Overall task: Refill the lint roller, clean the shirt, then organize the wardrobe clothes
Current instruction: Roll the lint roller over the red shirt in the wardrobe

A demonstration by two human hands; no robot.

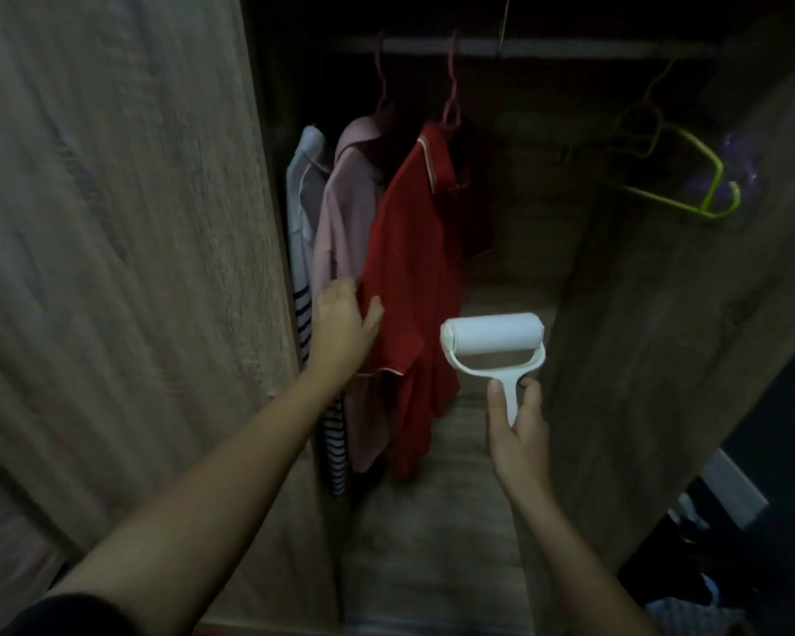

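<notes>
Wardrobe (111,268): open; its wood-grain door stands at the left, and the interior is dim.
Rail (547,47): runs across the top of the wardrobe and carries every hanger.
Red shirt (414,277): hangs from a pink hanger near the middle of the rail, the rightmost of three garments. I judge it light, soft and limp, so it will swing and bunch under the roller unless pulled taut. I would take hold at the side hem or sleeve edge.
Pink shirt (340,213): hangs just left of the red shirt, touching it.
Striped garment (301,314): white with dark stripes, at the left end of the rail, against the wardrobe's side.
Green hangers (689,176): bare, at the right end of the rail, well apart from the clothes.
Lint roller (494,337): white, carrying a clean-looking roll, held upright just right of the red shirt and not touching it. I judge it light and rigid, with a tacky sheet; I would hold it only by the handle.
Left hand (343,323): thumb and fingers pinch the red shirt's left edge.
Right hand (517,429): thumb and fingers wrap the lint roller's handle.
</notes>
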